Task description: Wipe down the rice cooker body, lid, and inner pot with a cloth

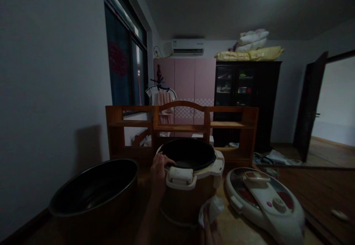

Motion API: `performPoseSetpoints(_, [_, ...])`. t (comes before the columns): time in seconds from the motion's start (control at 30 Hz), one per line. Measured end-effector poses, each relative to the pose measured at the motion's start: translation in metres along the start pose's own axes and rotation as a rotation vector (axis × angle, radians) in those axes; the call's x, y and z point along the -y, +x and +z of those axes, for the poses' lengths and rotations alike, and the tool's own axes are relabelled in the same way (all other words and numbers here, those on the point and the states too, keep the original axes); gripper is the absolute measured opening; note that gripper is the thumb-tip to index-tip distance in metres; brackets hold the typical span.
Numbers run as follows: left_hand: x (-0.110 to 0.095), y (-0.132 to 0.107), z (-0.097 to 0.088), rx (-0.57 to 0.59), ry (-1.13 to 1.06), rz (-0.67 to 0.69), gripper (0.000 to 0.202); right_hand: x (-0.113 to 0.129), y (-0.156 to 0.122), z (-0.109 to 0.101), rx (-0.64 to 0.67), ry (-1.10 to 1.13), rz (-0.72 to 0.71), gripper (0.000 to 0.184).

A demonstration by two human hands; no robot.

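Observation:
An electric pressure cooker body [191, 200] stands without its lid in the middle, its dark inside facing up. My left hand [159, 165] grips its pale rim at the left, beside the white side handle [181, 175], with the thumb reaching over the edge. Low on the cooker's right side, my right hand [209, 226] holds a crumpled white tissue or cloth [216, 208] against the outer wall. The detached lid [267, 197], with a pale handle bar and a knob, lies on the table to the right. At the left sits a dark inner pot [97, 187].
Behind the cooker rises a wooden shelf rack [181, 127], close to its back. A wall [55, 89] bounds the left side. Farther off are pink cabinets [184, 78], a dark cupboard [248, 89] and an open door [310, 104]. The room is dim.

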State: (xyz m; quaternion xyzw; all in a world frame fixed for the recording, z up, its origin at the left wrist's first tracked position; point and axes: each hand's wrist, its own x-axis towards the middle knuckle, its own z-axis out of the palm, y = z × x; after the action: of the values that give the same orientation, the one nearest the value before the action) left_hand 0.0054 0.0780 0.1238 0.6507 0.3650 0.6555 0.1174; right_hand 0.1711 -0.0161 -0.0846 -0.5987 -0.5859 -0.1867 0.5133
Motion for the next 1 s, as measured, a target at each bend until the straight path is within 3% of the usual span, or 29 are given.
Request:
performPoseSetpoints(0.17, [-0.004, 0.0, 0.001, -0.02, -0.002, -0.004, 0.065, 0.001, -0.003, -0.007, 0.025, -0.035, 0.03, 0.063])
performPoseSetpoints(0.37, [-0.007, -0.002, 0.0, -0.014, 0.024, 0.004, 0.065, 0.012, -0.005, -0.017, -0.037, -0.137, 0.009, 0.067])
performPoseSetpoints(0.63, [-0.002, -0.001, 0.0, 0.006, 0.031, 0.018, 0.065, -0.001, -0.01, -0.018, 0.036, -0.072, 0.128, 0.049])
performPoseSetpoints(0.87, [-0.004, -0.001, -0.001, 0.006, 0.057, 0.026, 0.065, -0.005, 0.035, -0.064, 0.154, 0.34, 0.389, 0.054])
performPoseSetpoints(1.0, [-0.006, -0.001, -0.002, 0.018, 0.057, 0.041, 0.063, 0.0, 0.069, -0.073, 0.165, 0.481, 0.519, 0.06])
